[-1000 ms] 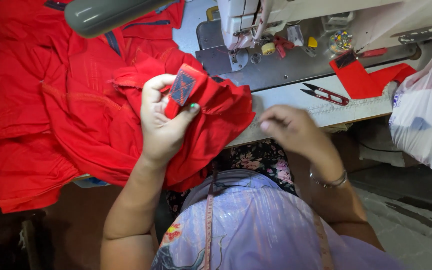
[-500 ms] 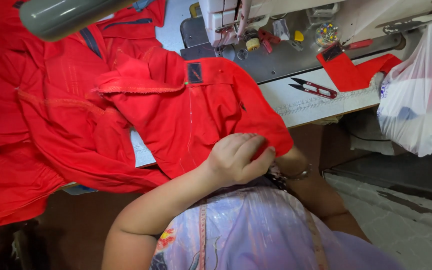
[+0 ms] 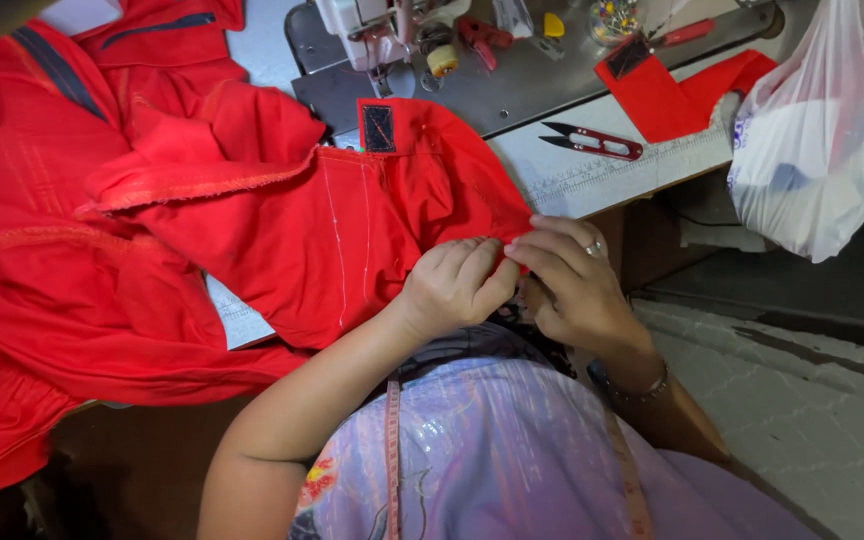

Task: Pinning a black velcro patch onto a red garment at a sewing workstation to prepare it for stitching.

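At worktop (image 3: 592,185) edge, your left hand (image 3: 452,285) and right hand (image 3: 577,285) are pinching, grip clamped, the red garment (image 3: 352,240) hem; keeping it taut should help.

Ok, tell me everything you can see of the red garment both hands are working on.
The red garment is woven cloth that looks like cotton, draped in loose folds over the sewing table and hanging off its front edge. A dark rectangular patch sits near a hem by the sewing machine; faint pale lines run down one panel, and a frayed seam edge crosses the middle. The left hand and right hand pinch its lower right edge together.
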